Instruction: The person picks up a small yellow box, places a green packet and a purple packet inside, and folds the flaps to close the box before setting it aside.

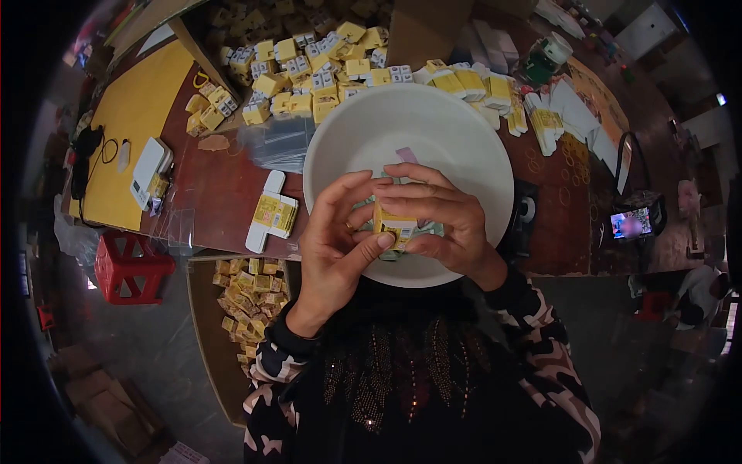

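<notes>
Above a large white basin, my left hand and my right hand meet around a small yellow printed carton. A barcode shows on its white panel. My left thumb presses its lower edge, and my right fingers curl over its top and side. Part of the carton is hidden behind the fingers. Under the hands in the basin lie pale green pieces and a pinkish slip, too covered to name. Left of my left hand, a stack of flat unfolded cartons rests on the table.
Behind the basin is a heap of small yellow-and-white boxes. More flat cartons and rubber bands lie to the right. A cardboard box of filled cartons stands below left, near a red stool. A white scale sits left.
</notes>
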{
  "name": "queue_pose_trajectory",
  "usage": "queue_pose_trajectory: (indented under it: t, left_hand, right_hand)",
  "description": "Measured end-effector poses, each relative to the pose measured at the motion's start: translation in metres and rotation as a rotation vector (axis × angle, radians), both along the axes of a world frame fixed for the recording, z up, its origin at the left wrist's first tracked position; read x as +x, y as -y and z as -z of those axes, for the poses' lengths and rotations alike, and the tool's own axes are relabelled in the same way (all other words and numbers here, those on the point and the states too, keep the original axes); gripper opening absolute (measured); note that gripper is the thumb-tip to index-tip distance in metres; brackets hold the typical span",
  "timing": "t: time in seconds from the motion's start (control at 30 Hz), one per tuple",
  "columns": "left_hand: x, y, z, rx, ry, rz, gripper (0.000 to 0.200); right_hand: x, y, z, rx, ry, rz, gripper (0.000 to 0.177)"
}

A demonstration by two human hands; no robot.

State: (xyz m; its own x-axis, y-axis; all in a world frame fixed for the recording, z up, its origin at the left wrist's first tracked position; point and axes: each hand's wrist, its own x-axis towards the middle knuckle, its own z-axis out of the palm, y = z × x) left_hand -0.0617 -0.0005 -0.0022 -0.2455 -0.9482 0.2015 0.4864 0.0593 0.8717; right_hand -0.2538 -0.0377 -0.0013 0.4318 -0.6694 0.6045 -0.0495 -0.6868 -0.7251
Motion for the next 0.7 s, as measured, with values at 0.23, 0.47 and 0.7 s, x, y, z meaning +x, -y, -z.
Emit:
queue_pose_trajectory:
  t: [0.23,0.47,0.7]
  left_hand:
    - [-0.0046,-0.0036,0.0024,-0.088,0.155,-0.125,0.063]
    - [-0.004,-0.0039,-0.0014,-0.061,0.194,-0.116,0.064]
    - [-0.0024,-0.0032,0.0013,-0.033,0.213,-0.089,0.061]
  right_hand:
    - [0.0049,-0.0054,0.0001,0.165,0.0,0.075,0.028]
    - [0.0028,-0.0007,-0.0014,0.329,0.093,0.046,0.026]
    - [0.006,-0.0013,-0.0024,0.346,0.117,0.076,0.02]
